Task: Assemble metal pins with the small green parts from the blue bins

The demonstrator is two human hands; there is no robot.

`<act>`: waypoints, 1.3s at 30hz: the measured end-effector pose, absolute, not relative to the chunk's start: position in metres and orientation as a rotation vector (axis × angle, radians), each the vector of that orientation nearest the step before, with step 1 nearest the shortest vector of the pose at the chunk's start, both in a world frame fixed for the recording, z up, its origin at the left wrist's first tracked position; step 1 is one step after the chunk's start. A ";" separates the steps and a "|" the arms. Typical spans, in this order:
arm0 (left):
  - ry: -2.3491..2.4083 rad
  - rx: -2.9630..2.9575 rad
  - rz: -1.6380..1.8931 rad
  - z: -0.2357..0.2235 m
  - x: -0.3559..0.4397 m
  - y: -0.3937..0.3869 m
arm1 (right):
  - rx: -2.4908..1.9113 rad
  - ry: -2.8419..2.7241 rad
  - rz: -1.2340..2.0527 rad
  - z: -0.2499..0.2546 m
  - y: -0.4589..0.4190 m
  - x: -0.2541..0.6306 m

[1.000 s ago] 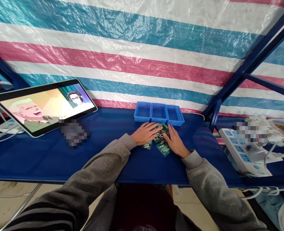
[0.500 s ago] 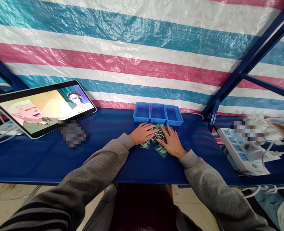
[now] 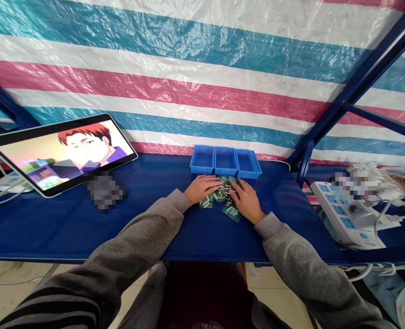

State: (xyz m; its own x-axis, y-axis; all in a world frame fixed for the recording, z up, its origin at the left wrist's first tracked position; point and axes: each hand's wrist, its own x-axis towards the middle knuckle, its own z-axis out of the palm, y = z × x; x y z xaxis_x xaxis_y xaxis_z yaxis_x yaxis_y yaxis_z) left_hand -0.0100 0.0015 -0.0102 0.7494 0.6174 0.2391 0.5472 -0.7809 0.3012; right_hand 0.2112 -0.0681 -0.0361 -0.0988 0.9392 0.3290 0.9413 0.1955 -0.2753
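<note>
On the blue table lies a pile of loose metal pieces point(image 3: 225, 188), thin and screw-like, mixed with small greenish plastic packets point(image 3: 231, 211). My left hand point(image 3: 202, 188) rests flat at the pile's left side, fingers stretched out over its edge. Opposite it, my right hand point(image 3: 246, 199) lies on the pile's right side with the fingers spread and the thumb pointing inward. Neither hand grips anything. Part of the pile is hidden under my fingers. Just beyond the pile, three blue plastic bins point(image 3: 226, 161) stand side by side.
A tablet point(image 3: 65, 153) playing a cartoon leans at the left, with a blurred-out object point(image 3: 105, 192) before it. At the right lies a white power strip point(image 3: 346, 219) with plugs and cables. A striped tarp point(image 3: 202, 91) hangs behind the table, beside a blue metal frame point(image 3: 346, 91).
Both hands stay nearly in place while the fingers shift slightly. The metal pieces and packets between them have spread and rearranged a little. The tablet picture has changed.
</note>
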 end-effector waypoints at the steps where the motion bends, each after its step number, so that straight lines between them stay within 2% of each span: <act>1: 0.929 2.733 0.490 -0.010 -0.010 0.001 | -1.752 -2.040 0.005 -0.035 -0.069 0.212; 13: 1.038 2.858 0.398 -0.007 -0.006 -0.015 | -1.696 -2.264 -0.018 -0.030 -0.088 0.199; 33: 1.104 2.774 0.352 -0.010 -0.025 -0.013 | -1.804 -2.196 -0.098 -0.030 -0.085 0.202; 39: 1.144 2.697 0.367 -0.013 -0.017 -0.016 | -1.826 -2.219 -0.020 -0.029 -0.084 0.199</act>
